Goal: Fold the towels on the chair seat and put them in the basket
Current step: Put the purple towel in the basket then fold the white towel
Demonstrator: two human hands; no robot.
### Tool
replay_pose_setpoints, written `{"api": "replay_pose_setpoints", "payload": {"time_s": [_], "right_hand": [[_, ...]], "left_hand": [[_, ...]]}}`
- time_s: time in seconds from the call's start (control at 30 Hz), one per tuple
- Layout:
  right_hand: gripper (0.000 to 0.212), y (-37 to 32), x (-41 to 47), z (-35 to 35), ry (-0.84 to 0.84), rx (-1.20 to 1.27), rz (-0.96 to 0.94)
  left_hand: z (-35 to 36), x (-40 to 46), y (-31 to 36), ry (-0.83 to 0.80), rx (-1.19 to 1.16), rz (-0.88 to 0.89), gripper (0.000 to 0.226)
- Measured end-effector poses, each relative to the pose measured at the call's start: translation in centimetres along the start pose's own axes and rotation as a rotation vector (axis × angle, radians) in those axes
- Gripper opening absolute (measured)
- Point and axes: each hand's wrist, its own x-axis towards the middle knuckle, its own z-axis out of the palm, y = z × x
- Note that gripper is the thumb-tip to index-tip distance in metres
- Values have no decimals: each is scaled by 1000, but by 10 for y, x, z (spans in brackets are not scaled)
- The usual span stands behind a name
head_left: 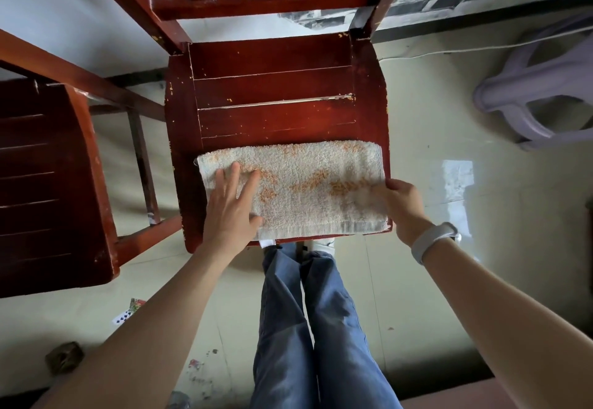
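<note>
1. Chair seat (276, 87) of red wood is taking up the middle of the room, its front edge facing the person
2. Towel (298, 184), white with orange flecks, is lying along the front of that seat as a folded strip
3. Left hand (232, 206) is pressing flat on the towel's left part, fingers straight and spread, gripping nothing
4. Right hand (404, 203) is pinching the towel's right end, fingers curled round the edge
5. Folding looks to be midway; the next move probably calls for carrying the right end over toward the left while the flat hand is pinning the cloth
6. Basket is nowhere in sight, so packing is not yet done
</note>
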Motion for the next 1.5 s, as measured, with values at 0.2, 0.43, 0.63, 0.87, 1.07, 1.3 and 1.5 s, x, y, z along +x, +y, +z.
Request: {"api": "replay_pose_setpoints", "payload": {"time_s": [0.2,0.43,0.63,0.87,1.07,1.3,1.5], "right_hand": [[19,-43,-37,14,-174,34,-231],[35,-85,-97,100,-629,-65,-329],[29,-85,-79,130,-318,-503,-631],[39,-105,-22,142,-274,-1115,-771],[26,-107,-20,149,-283,-1035,-902],[34,-102,-20,166,-275,-1036,-911],[37,-99,-22,163,-244,-1040,-1049]], "left_hand": [[-12,-11,-5,259,-372,-44,35],[-17,-36,-28,-27,-1772,-606,23],[-2,-42,-34,79,-1643,-729,28],[10,-42,-27,318,-972,-563,33],[17,-53,-23,329,-1065,-597,18],[24,-46,-34,286,-783,-638,25],[9,-34,-37,429,-744,-504,25]]}}
